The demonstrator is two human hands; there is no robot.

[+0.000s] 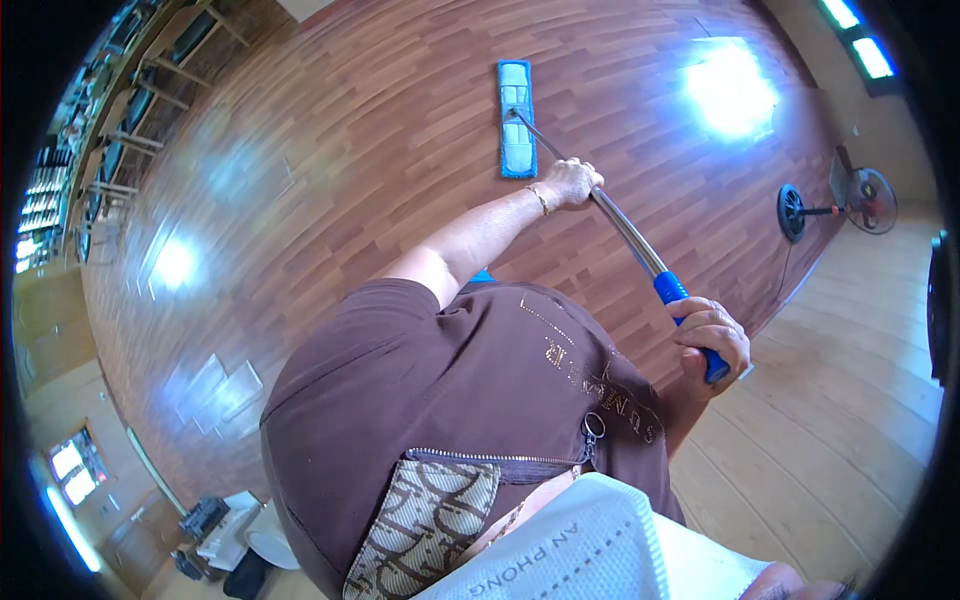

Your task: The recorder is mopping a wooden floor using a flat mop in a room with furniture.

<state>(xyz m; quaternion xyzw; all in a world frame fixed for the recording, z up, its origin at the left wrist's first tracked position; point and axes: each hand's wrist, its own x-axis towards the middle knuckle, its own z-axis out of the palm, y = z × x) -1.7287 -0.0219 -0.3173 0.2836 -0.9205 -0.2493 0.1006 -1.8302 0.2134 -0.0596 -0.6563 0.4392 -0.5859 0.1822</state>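
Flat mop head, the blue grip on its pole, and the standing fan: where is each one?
Flat mop head (517, 118): head view, middle of the blue pad.
Blue grip (671, 288): head view, bare upper end above the right hand (712, 338).
Standing fan (868, 199): head view, round cage.

- the left hand (572, 182) is closed around the metal mop pole (625, 228), partway down it.
- the right hand (712, 340) grasps the blue grip (672, 289) at the pole's upper end.
- the blue flat mop head (517, 118) lies on the reddish wood floor (330, 170).
- a standing fan (862, 200) stands near the wall at right.
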